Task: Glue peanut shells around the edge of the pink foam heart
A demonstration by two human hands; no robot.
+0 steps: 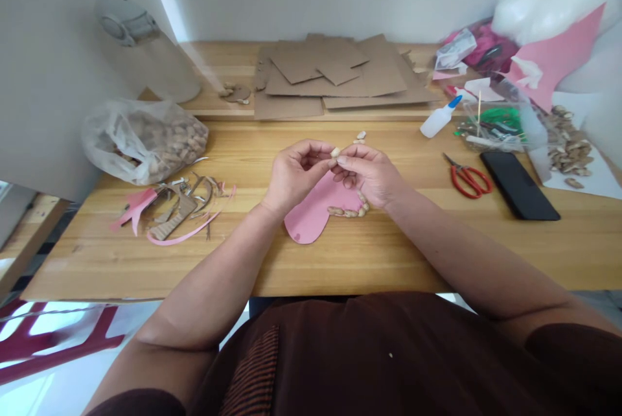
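Bright, even daylight; soft shadows under hands on surface (389, 260). Wide-angle bowing at edges. Top-right corner overexposed, slightly blurred.

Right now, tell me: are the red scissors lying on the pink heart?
No, the red scissors lie on the bare table, well right of the pink heart.

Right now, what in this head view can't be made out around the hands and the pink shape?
- Pink foam shape: its upper part is hidden under both hands.
- Shell piece: pinched between left hand and right hand; too small to identify surely.
- Plastic bag: cloudy film blurs the contents.
- Clutter at the right: overlapping, partly cut off by the edge.
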